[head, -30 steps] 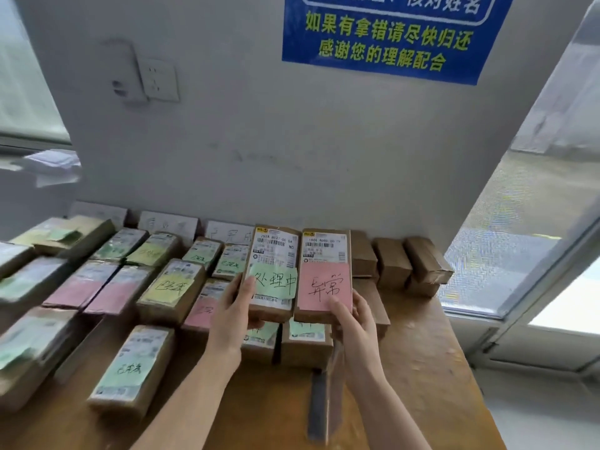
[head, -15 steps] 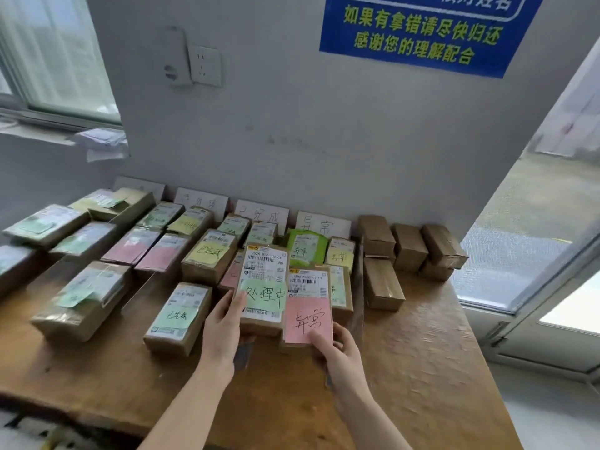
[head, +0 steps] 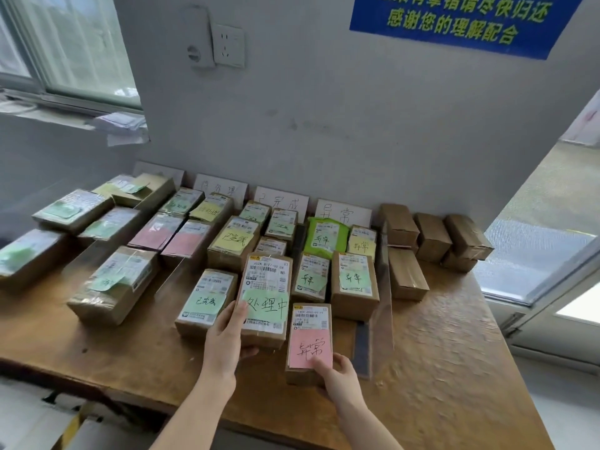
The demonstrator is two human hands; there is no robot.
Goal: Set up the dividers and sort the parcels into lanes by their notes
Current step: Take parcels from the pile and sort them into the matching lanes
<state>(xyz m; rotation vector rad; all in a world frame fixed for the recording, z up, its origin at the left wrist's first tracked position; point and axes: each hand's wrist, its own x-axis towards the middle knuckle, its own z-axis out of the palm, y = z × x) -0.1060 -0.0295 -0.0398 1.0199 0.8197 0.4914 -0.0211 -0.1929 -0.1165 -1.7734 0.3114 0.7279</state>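
Note:
My left hand point(head: 227, 336) grips a cardboard parcel with a green note point(head: 266, 297) by its near left corner, tilted up above the table. My right hand point(head: 337, 373) holds a smaller parcel with a pink note point(head: 310, 339) at its near end, low over the table in front of the rightmost lane. Parcels with green, yellow and pink notes lie in rows running back to white lane cards point(head: 344, 212) propped against the wall. A clear divider strip point(head: 383, 287) stands on edge along the right side of the rightmost lane.
Several plain brown boxes point(head: 431, 235) without notes are piled at the back right of the wooden table point(head: 448, 352). A window point(head: 65, 50) is at the left and a glass door point(head: 535, 254) at the right. The table's front edge lies close below my wrists.
Both parcels came down from in front of the camera toward the table. The pink-note parcel dropped lower and nearer than the green-note one. The view tilted and widened to the left.

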